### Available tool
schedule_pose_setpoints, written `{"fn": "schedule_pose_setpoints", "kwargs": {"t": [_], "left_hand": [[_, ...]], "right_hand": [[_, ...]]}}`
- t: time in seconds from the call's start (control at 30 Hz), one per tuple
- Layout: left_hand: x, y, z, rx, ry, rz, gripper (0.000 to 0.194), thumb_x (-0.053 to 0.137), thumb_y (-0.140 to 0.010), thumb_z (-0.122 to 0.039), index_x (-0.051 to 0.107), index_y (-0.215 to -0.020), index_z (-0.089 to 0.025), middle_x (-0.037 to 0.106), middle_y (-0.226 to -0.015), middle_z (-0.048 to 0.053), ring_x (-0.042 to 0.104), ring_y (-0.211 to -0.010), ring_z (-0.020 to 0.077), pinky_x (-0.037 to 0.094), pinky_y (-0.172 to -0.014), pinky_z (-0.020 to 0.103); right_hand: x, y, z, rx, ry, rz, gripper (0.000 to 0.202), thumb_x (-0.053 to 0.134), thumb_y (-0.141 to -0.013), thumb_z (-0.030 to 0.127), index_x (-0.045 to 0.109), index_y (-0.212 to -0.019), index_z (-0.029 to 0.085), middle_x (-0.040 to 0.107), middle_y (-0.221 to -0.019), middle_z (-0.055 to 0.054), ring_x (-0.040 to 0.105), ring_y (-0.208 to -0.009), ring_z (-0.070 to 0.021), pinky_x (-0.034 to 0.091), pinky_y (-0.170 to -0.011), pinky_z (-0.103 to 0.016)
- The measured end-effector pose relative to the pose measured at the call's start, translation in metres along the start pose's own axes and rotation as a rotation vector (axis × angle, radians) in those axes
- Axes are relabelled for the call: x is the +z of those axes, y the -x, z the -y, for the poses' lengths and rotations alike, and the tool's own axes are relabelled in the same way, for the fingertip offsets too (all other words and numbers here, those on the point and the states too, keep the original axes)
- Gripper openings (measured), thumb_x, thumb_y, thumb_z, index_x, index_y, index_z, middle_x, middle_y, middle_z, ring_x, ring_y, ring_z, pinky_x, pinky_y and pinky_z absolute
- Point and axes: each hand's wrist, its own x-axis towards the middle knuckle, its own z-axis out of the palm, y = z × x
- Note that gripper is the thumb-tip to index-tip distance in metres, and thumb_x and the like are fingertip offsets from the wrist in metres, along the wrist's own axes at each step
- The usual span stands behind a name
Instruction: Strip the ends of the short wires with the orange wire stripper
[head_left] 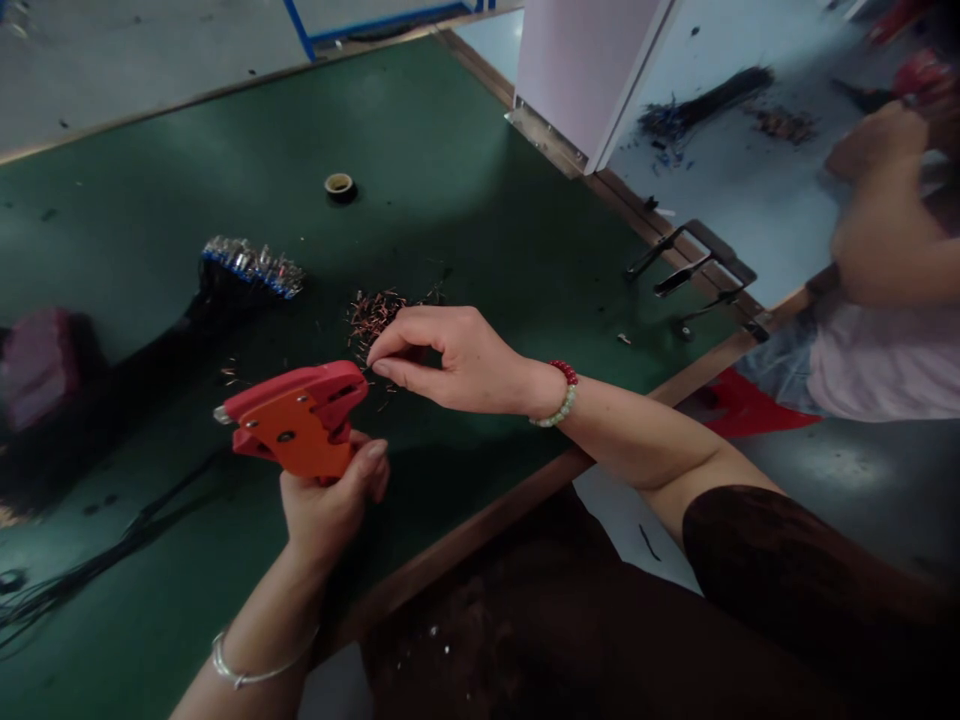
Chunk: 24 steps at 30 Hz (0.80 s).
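Observation:
In the head view, my left hand is wrapped round the handle of a red and orange wire stripping tool, held above the green table. Close to the tool's right end, my right hand makes a pinch with thumb and index finger; what lies between the fingertips, if anything, is too small to name. Just behind my right fingertips is a pile of copper-coloured wire scraps. A bundle of black wires with metal and blue ends lies to the left.
A roll of black tape sits farther back. Loose black wires lie at left, near a dark reddish block. A black metal bracket stands on the right edge, by a white panel. Another person's arm is at far right.

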Motion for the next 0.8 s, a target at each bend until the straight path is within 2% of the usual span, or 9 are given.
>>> {"fn": "schedule_pose_setpoints", "kwargs": {"t": [0.1, 0.2, 0.3, 0.4, 0.53, 0.8], "left_hand": [[-0.003, -0.002, 0.000, -0.017, 0.062, 0.111, 0.030, 0.081, -0.087, -0.040, 0.061, -0.081, -0.019, 0.055, -0.053, -0.006, 0.053, -0.042, 0.0130, 0.045, -0.042, 0.028], [-0.007, -0.004, 0.000, -0.034, 0.111, 0.286, 0.030, 0.073, -0.093, -0.047, 0.066, -0.091, -0.018, 0.065, -0.067, 0.001, 0.065, -0.057, 0.0190, 0.055, -0.056, 0.034], [-0.010, -0.007, 0.003, -0.051, 0.140, 0.414, 0.049, 0.064, -0.095, -0.062, 0.069, -0.110, -0.016, 0.073, -0.085, 0.010, 0.071, -0.075, 0.0263, 0.060, -0.071, 0.042], [-0.011, -0.011, 0.006, -0.060, 0.207, 0.386, 0.063, 0.056, -0.093, -0.074, 0.070, -0.116, -0.017, 0.075, -0.092, 0.012, 0.072, -0.084, 0.0290, 0.061, -0.079, 0.045], [-0.012, -0.016, 0.003, -0.091, 0.302, 0.296, 0.067, 0.049, -0.092, -0.081, 0.073, -0.102, -0.018, 0.075, -0.088, 0.011, 0.072, -0.083, 0.0286, 0.061, -0.081, 0.043], [-0.015, -0.013, 0.002, -0.136, 0.327, 0.264, 0.053, 0.054, -0.096, -0.068, 0.071, -0.106, -0.019, 0.074, -0.096, 0.010, 0.071, -0.091, 0.0278, 0.060, -0.086, 0.043]], "right_hand": [[0.001, 0.000, -0.003, 0.028, 0.018, 0.007, 0.014, 0.060, -0.101, 0.016, 0.071, -0.094, 0.012, 0.073, -0.090, -0.004, 0.063, -0.084, -0.0126, 0.048, -0.083, -0.027], [0.001, -0.001, -0.008, 0.075, 0.032, 0.007, 0.014, 0.060, -0.101, 0.017, 0.071, -0.094, 0.013, 0.074, -0.092, -0.004, 0.064, -0.086, -0.0130, 0.049, -0.083, -0.027], [-0.001, -0.001, -0.014, 0.100, 0.031, -0.008, 0.014, 0.061, -0.101, 0.019, 0.072, -0.094, 0.012, 0.074, -0.092, -0.005, 0.065, -0.086, -0.0130, 0.049, -0.083, -0.027], [-0.004, -0.002, -0.018, 0.109, 0.022, -0.022, 0.015, 0.061, -0.101, 0.020, 0.072, -0.095, 0.012, 0.074, -0.094, -0.005, 0.065, -0.084, -0.0123, 0.049, -0.082, -0.027], [-0.009, -0.003, -0.019, 0.119, 0.000, -0.051, 0.018, 0.063, -0.100, 0.027, 0.072, -0.095, 0.012, 0.073, -0.093, -0.004, 0.063, -0.080, -0.0115, 0.049, -0.079, -0.026], [-0.011, -0.004, -0.016, 0.080, 0.026, -0.056, 0.013, 0.063, -0.100, 0.020, 0.072, -0.095, 0.012, 0.072, -0.093, -0.004, 0.063, -0.080, -0.0109, 0.049, -0.079, -0.025]]}}
